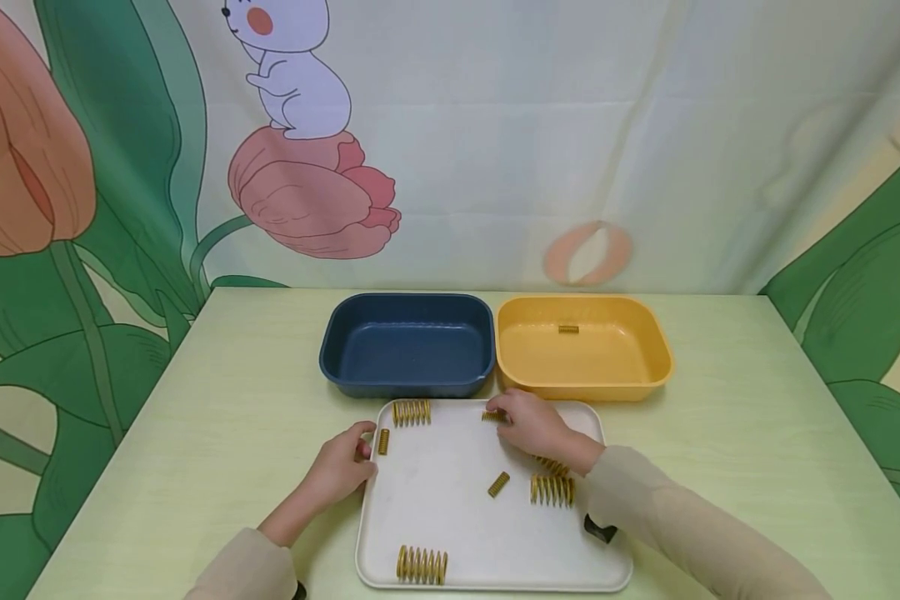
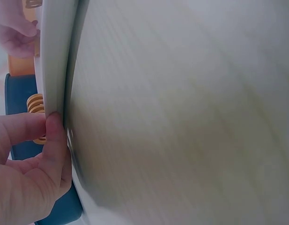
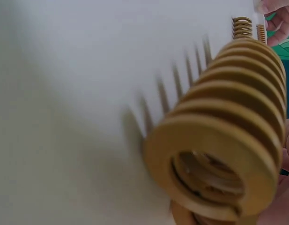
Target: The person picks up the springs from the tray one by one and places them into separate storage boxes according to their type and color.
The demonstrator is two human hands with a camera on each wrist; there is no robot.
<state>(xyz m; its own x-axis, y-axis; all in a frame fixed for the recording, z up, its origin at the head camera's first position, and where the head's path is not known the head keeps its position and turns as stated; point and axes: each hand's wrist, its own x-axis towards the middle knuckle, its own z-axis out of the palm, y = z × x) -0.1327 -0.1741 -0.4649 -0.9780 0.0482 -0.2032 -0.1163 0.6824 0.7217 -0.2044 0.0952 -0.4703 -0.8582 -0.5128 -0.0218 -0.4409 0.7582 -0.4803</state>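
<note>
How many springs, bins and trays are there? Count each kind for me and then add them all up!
Gold springs: 8 in sight, some partly covered
Bins: 2, a blue bin and a yellow bin
White tray: 1
Total: 11

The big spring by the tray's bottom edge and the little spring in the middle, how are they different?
The big spring is longer and fatter than the little spring. The big spring lies straight across the head view; the little spring lies slanted. The big spring's coils have clear gaps; the little spring's look closer together. Both are gold-coloured and lie on the white tray.
</note>
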